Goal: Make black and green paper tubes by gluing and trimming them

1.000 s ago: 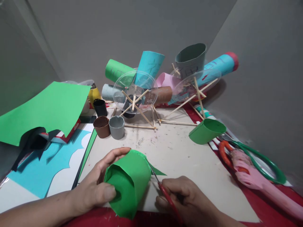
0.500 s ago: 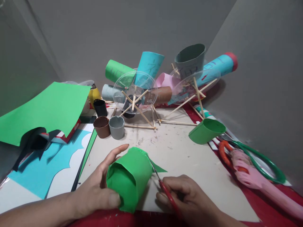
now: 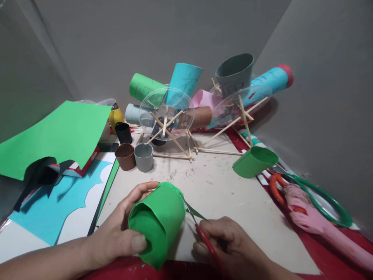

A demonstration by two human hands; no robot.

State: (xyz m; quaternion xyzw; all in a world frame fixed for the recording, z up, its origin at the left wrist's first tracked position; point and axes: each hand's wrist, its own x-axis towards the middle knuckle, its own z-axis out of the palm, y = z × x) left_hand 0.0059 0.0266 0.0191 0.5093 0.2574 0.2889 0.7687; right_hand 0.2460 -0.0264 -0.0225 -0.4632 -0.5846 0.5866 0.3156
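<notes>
My left hand (image 3: pixel 122 229) is wrapped round a green paper tube (image 3: pixel 167 217), thumb at its open near rim and fingers along its far left side. The tube lies tilted, its open mouth toward me. In my right hand (image 3: pixel 230 241) are red-handled scissors (image 3: pixel 208 239), their blades against the tube's far right rim. A narrow pointed green paper flap (image 3: pixel 194 212) sticks out there, its tip close to my right fingers. How far the blades are apart I cannot make out.
Small brown (image 3: pixel 125 156), grey (image 3: pixel 143 157) and black cups (image 3: pixel 123 133) stand back left. Behind them are stick frames with clear plastic discs (image 3: pixel 186 116) and coloured tubes. A green cup (image 3: pixel 253 161), green-handled scissors (image 3: pixel 335 208) and a pink-wrapped tool (image 3: pixel 309 217) lie right; green paper (image 3: pixel 64 132) lies left.
The green tube has tipped and shifted slightly left and toward me. The flap at its rim now appears narrower. The scissors remain at the far rim.
</notes>
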